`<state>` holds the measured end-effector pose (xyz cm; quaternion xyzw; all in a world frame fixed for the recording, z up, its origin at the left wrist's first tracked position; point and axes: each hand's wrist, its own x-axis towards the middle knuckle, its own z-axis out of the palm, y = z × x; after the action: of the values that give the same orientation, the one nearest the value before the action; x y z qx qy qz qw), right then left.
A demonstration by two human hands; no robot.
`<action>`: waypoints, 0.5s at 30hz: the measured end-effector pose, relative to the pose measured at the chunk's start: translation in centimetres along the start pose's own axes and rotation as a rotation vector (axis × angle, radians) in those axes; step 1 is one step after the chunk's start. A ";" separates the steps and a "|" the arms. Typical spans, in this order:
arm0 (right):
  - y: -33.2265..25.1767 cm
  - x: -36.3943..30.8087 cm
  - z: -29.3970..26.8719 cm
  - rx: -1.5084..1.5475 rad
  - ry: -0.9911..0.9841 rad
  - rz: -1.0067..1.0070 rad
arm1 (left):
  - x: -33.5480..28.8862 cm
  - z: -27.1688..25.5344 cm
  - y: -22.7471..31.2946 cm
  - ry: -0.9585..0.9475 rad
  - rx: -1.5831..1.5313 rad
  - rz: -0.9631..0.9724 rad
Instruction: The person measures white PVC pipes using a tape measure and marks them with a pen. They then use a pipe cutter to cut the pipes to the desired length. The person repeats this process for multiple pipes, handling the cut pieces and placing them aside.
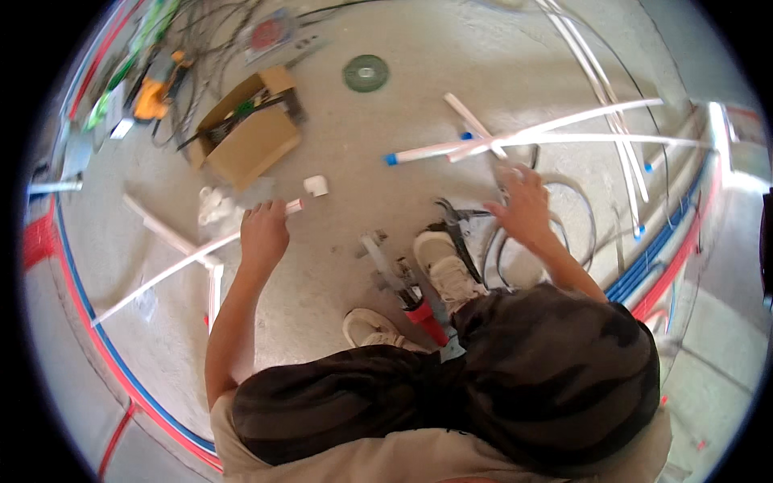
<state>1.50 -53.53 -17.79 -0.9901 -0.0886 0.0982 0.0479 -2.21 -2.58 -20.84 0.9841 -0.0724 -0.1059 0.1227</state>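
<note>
My left hand is closed around a long white pipe near its end, which pokes out past the fingers. Just beyond that end lies a white elbow fitting on the floor. My right hand hovers over the floor with its fingers apart and slightly blurred, and I see nothing held in it. Nearest to it are a black-handled tool and a thin grey cable in loops. A red-handled metal tool stands between my shoes.
White pipes, some with blue ends, cross at the right. An open cardboard box holds parts at the left, near white fittings and a yellow power tool. A dark green disc lies ahead. Blue and red conduits run along the right.
</note>
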 end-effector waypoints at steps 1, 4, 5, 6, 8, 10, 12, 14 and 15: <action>1.1 1.1 0.9 0.048 -0.077 -0.033 | -1.3 -0.8 -0.8 0.039 0.028 -0.126; 3.2 3.4 3.7 0.208 -0.185 -0.313 | -3.4 -2.0 -0.5 0.165 0.104 -0.197; 4.2 2.9 4.0 0.338 -0.191 -0.147 | -3.7 -2.2 0.0 0.284 0.059 -0.118; 5.3 2.8 3.9 0.215 -0.199 -0.054 | -3.8 -2.0 0.3 0.315 0.138 -0.077; 6.6 2.9 4.1 0.178 -0.181 -0.105 | -4.9 -1.8 0.5 0.219 0.268 -0.211; 8.1 3.1 3.7 0.341 -0.186 -0.050 | -5.8 -1.2 1.0 0.226 0.239 -0.216; 8.7 3.4 3.5 0.584 -0.133 0.050 | -8.5 -0.8 0.9 0.218 0.234 -0.250; 8.2 4.0 3.2 1.187 -0.259 0.374 | -11.6 -0.6 0.7 0.203 0.239 -0.266; 7.3 4.3 3.2 1.507 -0.363 0.586 | -13.1 -0.6 0.5 0.157 0.267 -0.282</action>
<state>6.21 -59.59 -22.57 -0.6442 0.2564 0.2980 0.6562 -14.85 -0.68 -17.68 0.9972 0.0626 -0.0346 -0.0196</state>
